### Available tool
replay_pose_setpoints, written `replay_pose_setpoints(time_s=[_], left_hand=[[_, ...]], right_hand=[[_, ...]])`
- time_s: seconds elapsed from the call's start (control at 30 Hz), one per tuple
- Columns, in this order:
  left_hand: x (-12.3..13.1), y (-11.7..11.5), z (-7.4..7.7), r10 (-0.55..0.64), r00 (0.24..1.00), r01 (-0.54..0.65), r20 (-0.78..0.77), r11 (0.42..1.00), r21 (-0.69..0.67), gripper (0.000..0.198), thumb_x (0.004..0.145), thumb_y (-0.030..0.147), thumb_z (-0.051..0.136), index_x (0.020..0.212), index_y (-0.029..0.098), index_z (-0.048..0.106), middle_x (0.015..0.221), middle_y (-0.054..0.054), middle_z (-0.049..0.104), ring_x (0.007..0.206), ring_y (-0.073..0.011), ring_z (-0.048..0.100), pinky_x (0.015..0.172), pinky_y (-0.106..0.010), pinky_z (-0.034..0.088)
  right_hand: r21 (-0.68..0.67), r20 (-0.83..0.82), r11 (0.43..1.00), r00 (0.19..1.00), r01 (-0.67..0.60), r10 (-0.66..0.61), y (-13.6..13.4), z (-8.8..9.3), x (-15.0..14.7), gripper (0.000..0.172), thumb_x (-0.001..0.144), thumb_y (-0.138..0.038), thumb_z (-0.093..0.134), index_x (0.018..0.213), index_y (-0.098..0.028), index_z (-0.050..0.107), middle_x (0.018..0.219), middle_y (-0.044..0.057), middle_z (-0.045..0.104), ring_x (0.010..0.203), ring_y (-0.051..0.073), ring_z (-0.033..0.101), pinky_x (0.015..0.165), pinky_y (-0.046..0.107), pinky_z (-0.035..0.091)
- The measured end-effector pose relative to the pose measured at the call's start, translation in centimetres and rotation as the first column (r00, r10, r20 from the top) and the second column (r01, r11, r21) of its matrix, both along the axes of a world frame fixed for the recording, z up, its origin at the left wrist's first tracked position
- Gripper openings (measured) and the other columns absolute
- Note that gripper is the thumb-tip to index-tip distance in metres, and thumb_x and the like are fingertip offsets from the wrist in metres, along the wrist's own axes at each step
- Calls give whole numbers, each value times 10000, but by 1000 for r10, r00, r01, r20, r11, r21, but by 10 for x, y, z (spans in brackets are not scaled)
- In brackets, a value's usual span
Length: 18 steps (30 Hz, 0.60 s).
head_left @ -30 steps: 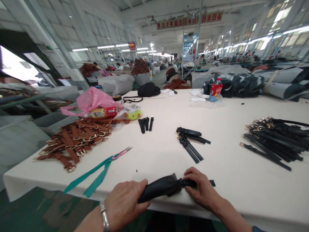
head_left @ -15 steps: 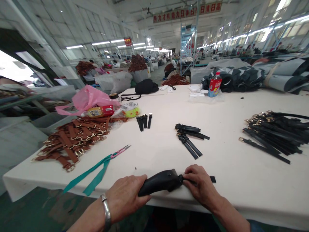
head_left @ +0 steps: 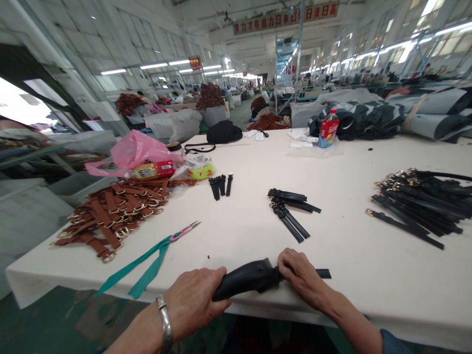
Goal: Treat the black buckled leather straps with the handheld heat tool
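Watching the near edge of the desk (head_left: 250,231), the first asked, "Where did the strap (head_left: 323,273) lie, and what held it?"

"Flat on the desk near the edge, running left to right," the second said. "Only its right end showed; the rest sat under the right hand (head_left: 300,275). That grip was pressed together on the strap, fingertips down right where it met the end of the black tool (head_left: 245,278)."

"And the left hand (head_left: 195,300)?"

"Its grip was wrapped shut round the near-left end of the tool, which ran from the desk's edge rightward to the strap. The tool's other end touched the right hand's fingers, so I couldn't tell what it did to the strap underneath."

"How would you have judged good form there?"

"I'd have said the strap needed to lie flat and in line with the tool, with the right fingers pinning it close to the joint but not under it. The left hand sat low, over the desk's edge. A steady, level motion seemed safer to me than a twist, since the strap was narrow and might skew."

"Anything in the way?"

"Not much. The scissors (head_left: 184,230) on their green ribbon (head_left: 147,265) lay to the left. A few loose black straps (head_left: 291,214) lay farther off in the middle, the brown straps (head_left: 110,216) were heaped far left, and a big black bundle (head_left: 420,206) lay to the right. All of it was well apart from both hands."
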State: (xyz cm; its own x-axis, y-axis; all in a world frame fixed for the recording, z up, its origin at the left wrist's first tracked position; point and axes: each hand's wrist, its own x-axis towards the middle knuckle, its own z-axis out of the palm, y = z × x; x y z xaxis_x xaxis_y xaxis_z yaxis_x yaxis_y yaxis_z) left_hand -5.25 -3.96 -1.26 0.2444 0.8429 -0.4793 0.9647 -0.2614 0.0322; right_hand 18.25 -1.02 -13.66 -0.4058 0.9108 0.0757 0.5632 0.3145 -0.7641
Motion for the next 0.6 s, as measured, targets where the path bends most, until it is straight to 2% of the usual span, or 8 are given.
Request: replay_pose_setpoints(time_s=[0.17, 0.23, 0.3, 0.4, 0.5, 0.6], left_hand=[[-4, -4, -6, 8, 1000, -8, 3, 1000, 10, 363, 759, 388, 464, 1061, 206, 550, 958, -103, 645, 929, -301, 588, 804, -440, 450], [-7, -5, -9, -5, 1000, 5, -1, 1000, 26, 387, 763, 388, 462, 1094, 200, 535, 956, -105, 645, 924, -301, 590, 803, -444, 450], [-9, -4, -9, -29, 1000, 29, -11, 999, 42, 391, 762, 394, 470, 1096, 201, 533, 941, -103, 647, 908, -302, 593, 796, -450, 452], [-5, 0, -3, -71, 997, 73, -34, 996, 55, 351, 761, 391, 483, 1053, 207, 549, 920, -98, 651, 888, -305, 598, 786, -458, 456], [4, 7, 3, -128, 990, 132, -66, 989, 67, 340, 761, 382, 482, 1045, 207, 549, 908, -100, 653, 872, -318, 601, 768, -472, 460], [8, 10, 3, -168, 982, 176, -88, 979, 100, 326, 768, 386, 465, 1031, 214, 551, 882, -95, 654, 843, -325, 604, 741, -484, 463]], right_hand=[[-31, -102, 985, 980, 170, -172, 2, -7, -2, 166, 851, -281, 387, 745, -205, 489, 684, -14, 527, 660, 136, 476, 643, 302, 354], [7, -138, 989, 980, 147, -144, -2, -10, 3, 135, 839, -263, 408, 870, -213, 529, 757, 8, 561, 732, 153, 500, 697, 318, 386], [72, -136, 994, 988, 82, -72, -8, -12, 10, 174, 804, -219, 461, 958, -220, 540, 874, 35, 570, 841, 175, 499, 767, 342, 397], [121, -98, 993, 995, 9, 3, -14, -13, 18, 199, 745, -140, 511, 918, -226, 560, 903, 37, 557, 890, 184, 482, 792, 350, 396], [108, -106, 994, 994, 24, -13, -16, -15, 20, 215, 727, -109, 515, 902, -227, 555, 874, 26, 556, 873, 177, 484, 775, 339, 400], [80, -115, 994, 991, 73, -63, -16, -14, 20, 263, 707, -96, 518, 939, -220, 513, 884, 22, 550, 855, 170, 485, 776, 338, 399]])
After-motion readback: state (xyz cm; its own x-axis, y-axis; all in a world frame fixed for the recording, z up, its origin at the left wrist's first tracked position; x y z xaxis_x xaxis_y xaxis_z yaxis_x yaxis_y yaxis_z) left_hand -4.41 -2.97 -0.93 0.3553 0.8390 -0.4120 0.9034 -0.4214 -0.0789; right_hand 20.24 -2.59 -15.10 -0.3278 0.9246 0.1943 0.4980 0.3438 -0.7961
